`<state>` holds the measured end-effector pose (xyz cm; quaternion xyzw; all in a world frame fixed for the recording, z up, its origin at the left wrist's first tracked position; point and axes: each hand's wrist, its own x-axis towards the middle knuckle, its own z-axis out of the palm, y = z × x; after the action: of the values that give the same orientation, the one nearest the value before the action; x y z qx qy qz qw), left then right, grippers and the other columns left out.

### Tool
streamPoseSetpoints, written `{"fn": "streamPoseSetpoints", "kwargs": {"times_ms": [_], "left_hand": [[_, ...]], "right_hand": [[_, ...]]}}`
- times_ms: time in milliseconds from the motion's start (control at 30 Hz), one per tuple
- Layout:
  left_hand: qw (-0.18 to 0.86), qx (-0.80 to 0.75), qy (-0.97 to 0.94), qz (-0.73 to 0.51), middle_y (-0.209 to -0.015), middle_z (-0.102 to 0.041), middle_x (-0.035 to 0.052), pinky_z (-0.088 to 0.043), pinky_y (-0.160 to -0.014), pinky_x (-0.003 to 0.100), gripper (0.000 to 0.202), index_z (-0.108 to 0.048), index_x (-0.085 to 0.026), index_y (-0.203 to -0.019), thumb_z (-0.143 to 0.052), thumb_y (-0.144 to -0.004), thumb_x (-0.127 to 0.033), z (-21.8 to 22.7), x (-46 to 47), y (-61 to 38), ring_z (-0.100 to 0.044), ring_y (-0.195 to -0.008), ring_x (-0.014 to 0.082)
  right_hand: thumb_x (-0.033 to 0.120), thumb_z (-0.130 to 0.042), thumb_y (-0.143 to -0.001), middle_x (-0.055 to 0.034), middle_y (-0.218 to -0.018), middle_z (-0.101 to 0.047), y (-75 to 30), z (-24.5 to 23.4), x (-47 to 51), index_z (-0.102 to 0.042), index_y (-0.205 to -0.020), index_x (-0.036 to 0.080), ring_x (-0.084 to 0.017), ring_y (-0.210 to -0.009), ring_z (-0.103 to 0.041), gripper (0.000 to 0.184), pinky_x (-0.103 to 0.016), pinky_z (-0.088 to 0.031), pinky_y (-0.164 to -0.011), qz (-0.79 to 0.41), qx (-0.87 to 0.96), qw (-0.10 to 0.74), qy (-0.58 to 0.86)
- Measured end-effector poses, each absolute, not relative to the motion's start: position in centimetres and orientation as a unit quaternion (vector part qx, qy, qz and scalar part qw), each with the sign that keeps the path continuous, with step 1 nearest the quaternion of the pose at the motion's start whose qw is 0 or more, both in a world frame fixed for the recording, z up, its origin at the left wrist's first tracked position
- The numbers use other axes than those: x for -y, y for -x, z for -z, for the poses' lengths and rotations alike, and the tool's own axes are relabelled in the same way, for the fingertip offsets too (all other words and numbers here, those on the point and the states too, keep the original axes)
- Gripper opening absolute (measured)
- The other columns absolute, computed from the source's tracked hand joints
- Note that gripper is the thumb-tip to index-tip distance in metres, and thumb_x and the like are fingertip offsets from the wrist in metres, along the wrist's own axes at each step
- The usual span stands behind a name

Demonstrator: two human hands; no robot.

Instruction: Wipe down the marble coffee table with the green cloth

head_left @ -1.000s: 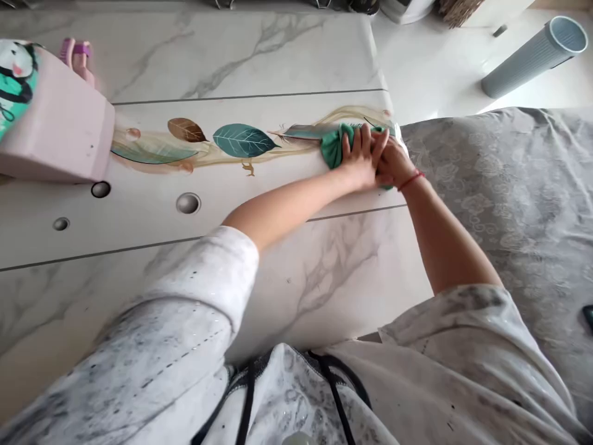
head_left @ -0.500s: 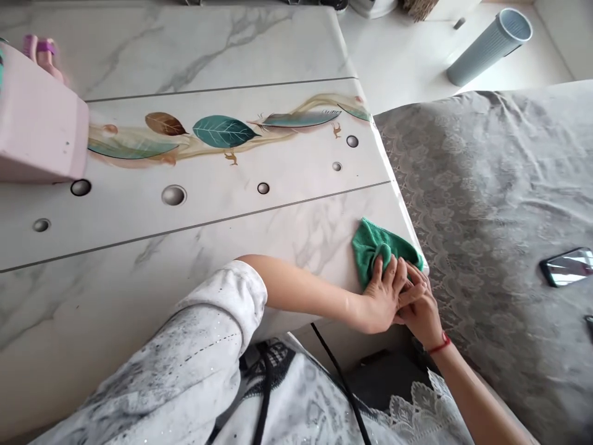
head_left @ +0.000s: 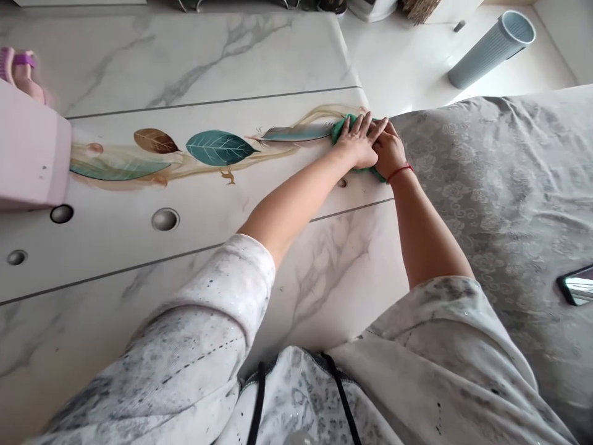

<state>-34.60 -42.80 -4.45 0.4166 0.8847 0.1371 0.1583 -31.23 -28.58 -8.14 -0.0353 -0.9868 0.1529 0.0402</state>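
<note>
Cloth (head_left: 340, 127) near right edge of table (head_left: 269, 59), under left hand (head_left: 358, 149), fingers spread, unclenched, and right hand (head_left: 390, 150), grip impossible to tell. Possible slip over table's edge if pushed too far outward. Pink box (head_left: 32, 148) on table's left, contents hidden; blue bin (head_left: 486, 52) right of table, contents indiscernible.

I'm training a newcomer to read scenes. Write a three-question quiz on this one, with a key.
1. Fill in the color: the left hand and right hand press on a ____ cloth.
2. Which hand's wrist wears the red bracelet? A) left B) right
3. True or false: the phone lies on the gray patterned fabric.
Key: 1. green; 2. B; 3. true.
</note>
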Motion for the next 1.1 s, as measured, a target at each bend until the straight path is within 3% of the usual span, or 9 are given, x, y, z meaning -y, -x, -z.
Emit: {"fn": "streamPoseSetpoints", "kwargs": {"times_ms": [133, 267, 467, 567, 667, 800, 900, 1100], "left_hand": [[0.132, -0.884, -0.429, -0.13, -0.184, -0.006, 0.023, -0.001, -0.137, 0.06, 0.091, -0.008, -0.004, -0.176, -0.051, -0.097, -0.018, 5.7, 42.7, 31.0, -0.008, -0.172, 0.0405], [0.141, -0.848, -0.505, -0.084, -0.184, -0.009, 0.0229, -0.008, -0.137, 0.066, 0.11, -0.008, -0.008, -0.178, -0.061, -0.082, -0.022, 5.9, 42.4, 22.8, -0.01, -0.172, 0.0429], [0.131, -0.719, -0.682, -0.019, -0.183, -0.012, 0.025, -0.019, -0.138, 0.058, 0.106, -0.007, -0.003, -0.176, -0.056, -0.09, -0.041, 6.1, 44.7, 8.6, -0.014, -0.172, 0.041], [0.119, -0.708, -0.697, -0.004, -0.184, -0.012, 0.0231, -0.021, -0.138, 0.049, 0.098, -0.007, 0.0, -0.176, -0.049, -0.095, -0.036, 6.0, 46.3, 7.9, -0.015, -0.172, 0.0343], [0.139, -0.738, -0.66, 0.01, -0.184, -0.011, 0.0215, -0.017, -0.139, 0.043, 0.094, -0.009, -0.001, -0.176, -0.048, -0.098, -0.036, 5.4, 48.5, 12.6, -0.012, -0.173, 0.031], [0.152, -0.835, -0.528, 0.016, -0.183, -0.011, 0.0278, -0.007, -0.141, 0.049, 0.099, -0.012, 0.0, -0.176, -0.061, -0.095, -0.029, 4.2, 55.8, 21.7, -0.012, -0.172, 0.0381], [0.131, -0.896, -0.424, -0.027, -0.18, -0.017, 0.0318, -0.01, -0.14, 0.055, 0.103, -0.019, 0.004, -0.172, -0.07, -0.087, -0.023, 4.3, 66.7, 25.3, -0.018, -0.17, 0.0409], [0.064, -0.97, -0.225, -0.074, -0.177, -0.024, 0.0329, -0.017, -0.137, 0.065, 0.102, -0.023, 0.001, -0.169, -0.07, -0.087, -0.037, 6.9, 97.2, 19.2, -0.02, -0.169, 0.0434]], "right_hand": [[0.003, -0.039, -0.1, -0.0231, -0.17, -0.044, 27.3, 8.7, 28.7, -0.059, -0.154, -0.004, -0.028, -0.164, -0.037, 0.058, -0.041, -0.026, -0.137, -0.183, 0.98, 0.044, 0.06], [0.014, -0.045, -0.1, -0.0238, -0.167, -0.049, 16.2, 9.1, 29.4, -0.063, -0.156, 0.005, -0.03, -0.162, -0.043, 0.06, -0.048, -0.032, -0.137, -0.175, 0.972, 0.073, 0.138], [0.039, -0.047, -0.097, -0.012, -0.159, -0.061, -4.1, 11.5, 32.2, -0.066, -0.157, 0.04, -0.033, -0.153, -0.054, 0.063, -0.052, -0.045, -0.128, -0.139, 0.947, 0.149, 0.25], [0.043, -0.05, -0.092, -0.0147, -0.158, -0.061, -5.0, 12.5, 33.9, -0.066, -0.158, 0.035, -0.036, -0.153, -0.054, 0.069, -0.055, -0.043, -0.128, -0.105, 0.927, 0.182, 0.312], [0.032, -0.051, -0.087, -0.0172, -0.162, -0.058, 1.9, 12.2, 36.5, -0.068, -0.156, 0.023, -0.034, -0.156, -0.052, 0.071, -0.052, -0.039, -0.132, -0.081, 0.937, 0.122, 0.317], [0.018, -0.049, -0.091, -0.0189, -0.169, -0.048, 15.6, 10.2, 44.1, -0.069, -0.153, 0.012, -0.028, -0.16, -0.042, 0.065, -0.047, -0.029, -0.135, -0.096, 0.967, 0.033, 0.232], [0.016, -0.047, -0.096, -0.0201, -0.172, -0.044, 22.0, 8.7, 54.6, -0.062, -0.158, 0.008, -0.031, -0.159, -0.038, 0.064, -0.054, -0.026, -0.134, -0.149, 0.984, 0.024, 0.09], [0.021, -0.053, -0.103, -0.0171, -0.173, -0.042, 21.0, 7.9, 82.3, -0.056, -0.162, 0.013, -0.033, -0.16, -0.037, 0.061, -0.055, -0.026, -0.136, -0.192, 0.958, -0.026, -0.209]]}}
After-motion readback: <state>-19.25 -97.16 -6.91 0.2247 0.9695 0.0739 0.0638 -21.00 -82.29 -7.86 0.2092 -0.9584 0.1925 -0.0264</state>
